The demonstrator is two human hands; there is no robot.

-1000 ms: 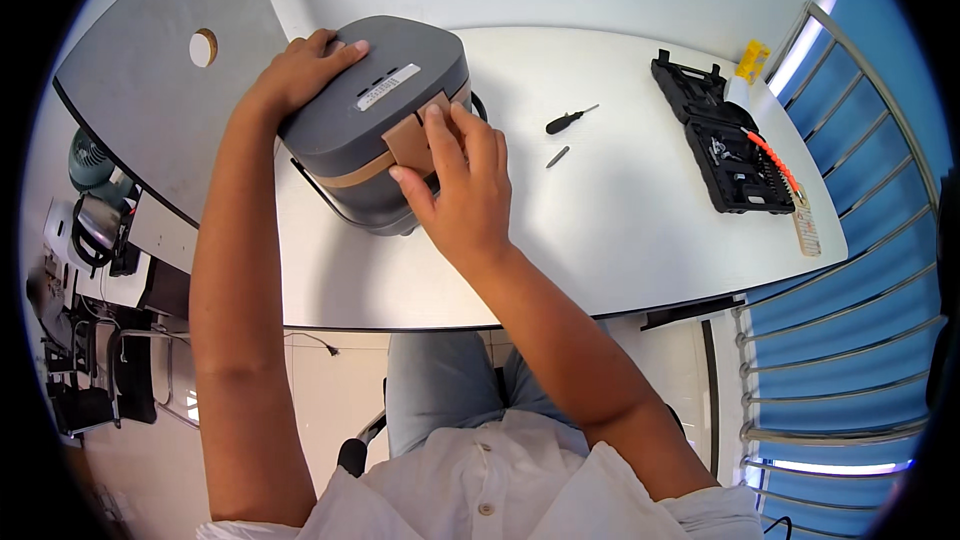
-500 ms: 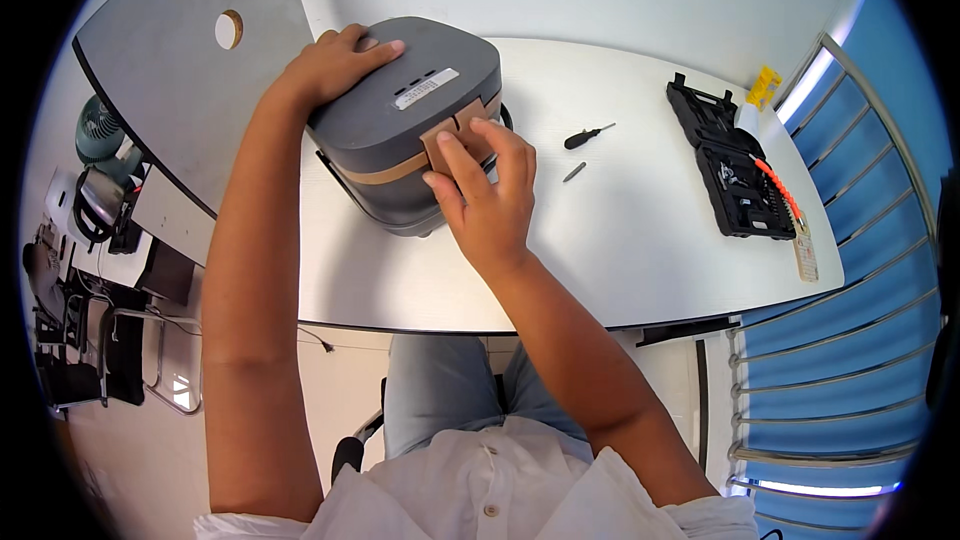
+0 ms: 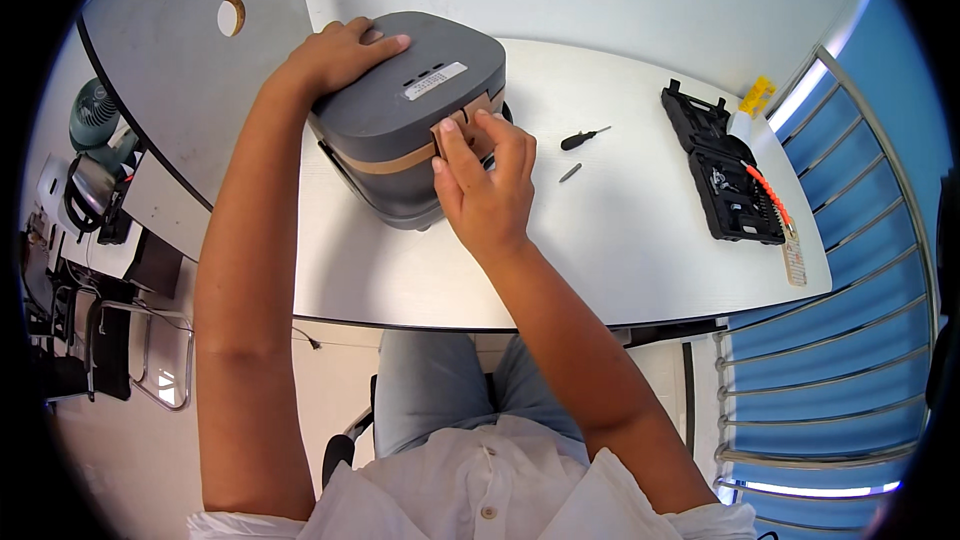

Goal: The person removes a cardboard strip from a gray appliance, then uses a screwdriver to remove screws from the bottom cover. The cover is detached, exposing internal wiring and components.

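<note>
A dark grey rice cooker (image 3: pixel 420 55) with a brown band stands at the left of the white table, its lid closed. Across the lid's left edge lies my left hand (image 3: pixel 345 58), thumb on top and fingers curved toward the far rim, holding the cooker. My right hand (image 3: pixel 490 185) is at the near right side, its fingertips and thumb closed on a brown cover piece (image 3: pixel 478 122) set into the band. The palm and fingers hide part of that piece. Further right on the table lie a small black screwdriver (image 3: pixel 580 139) and a short grey bit (image 3: pixel 570 172).
An open black tool case (image 3: pixel 735 195) holds small parts, with an orange flexible shaft (image 3: pixel 768 192) along it. A yellow object (image 3: pixel 757 96) is behind. Metal railing (image 3: pixel 870 275) borders the right side; a grey panel (image 3: pixel 200 60) rises at left. A kettle (image 3: pixel 92 185) stands beyond it.
The view has shifted slightly. My right hand's fingers have shifted a little on the brown cover piece. My left hand stays on the lid.
</note>
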